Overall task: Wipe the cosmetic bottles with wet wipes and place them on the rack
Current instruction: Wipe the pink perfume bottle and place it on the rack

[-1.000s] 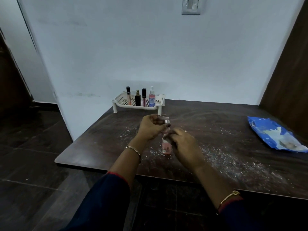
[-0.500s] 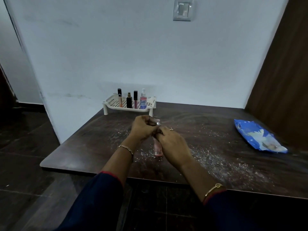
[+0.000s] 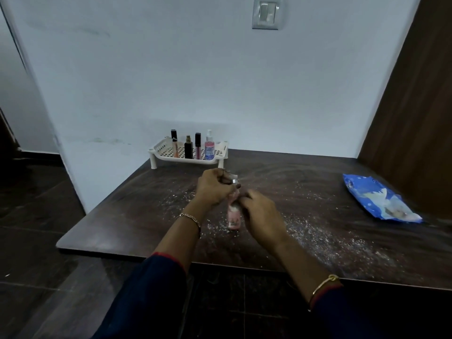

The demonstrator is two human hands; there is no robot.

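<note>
The pink bottle (image 3: 233, 216) is upright in front of the person, over the near middle of the worktop (image 3: 318, 192). Its base is low over the speckled surface, but whether it touches cannot be told. The left hand (image 3: 215, 189) is clenched round the bottle's top, where a silver cap (image 3: 234, 180) sticks out past the curled fingers. The right hand (image 3: 261, 216) is curled round the bottle's right side just below and hides part of the body. Whether either hand also holds a wipe cannot be told. Both wrists carry a thin bracelet, and both arms wear dark blue sleeves with a red edge. White specks (image 3: 318, 231) are scattered on the dark worktop around and to the right of the bottle. Beyond the hands, at the back against the pale wall, stands the white perforated rack (image 3: 159, 149) on short legs. Four items stand upright on it in a row: a black-capped orange tube (image 3: 174, 144), a dark bottle (image 3: 188, 150), a black-capped pink tube (image 3: 197, 146) and a pink spray bottle (image 3: 209, 146) with a blue label. Well apart on the right lies the blue pack of wet wipes (image 3: 374, 199), flat on the worktop near a brown panel. A grey switch plate (image 3: 267, 12) sits high on the wall.
</note>
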